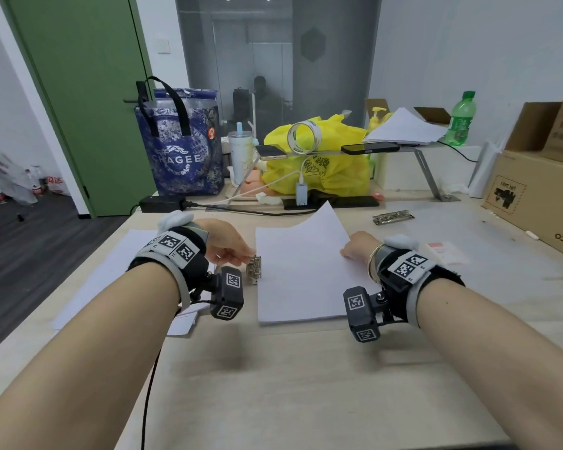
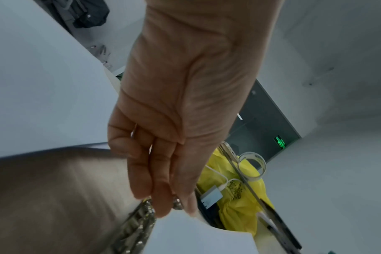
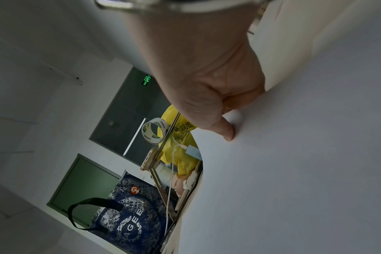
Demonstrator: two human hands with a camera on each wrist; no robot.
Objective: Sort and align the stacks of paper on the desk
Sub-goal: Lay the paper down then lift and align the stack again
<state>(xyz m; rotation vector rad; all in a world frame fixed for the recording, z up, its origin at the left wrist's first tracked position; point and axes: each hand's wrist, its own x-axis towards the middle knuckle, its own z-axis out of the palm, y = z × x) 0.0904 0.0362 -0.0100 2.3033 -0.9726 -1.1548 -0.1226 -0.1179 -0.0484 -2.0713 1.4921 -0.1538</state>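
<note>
The stack of paper (image 1: 301, 271) lies flat on the worktop (image 1: 273, 384) between the two hands, its top sheet curling up at the far corner. That lifted corner suggests the sheets are not yet squared, which is likely why both hands flank the stack.

The right hand (image 1: 358, 246) sits at the right edge of the stack. In the right wrist view its thumb presses down on the top sheet with the other fingers tucked at the edge, a grip that pins the paper more than it lifts it, probably to stop the sheets sliding.

The left hand (image 1: 228, 245) is at the left edge of the stack, fingers close together and nearly straight, their tips touching a small metal clip (image 1: 253, 269) that stands against that edge. Whether the fingers pinch the clip I cannot tell. The clip may be meant to bind the stack once aligned.

More loose paper (image 1: 111, 271) lies left of the stack, under the left wrist, presumably still to be sorted.
</note>
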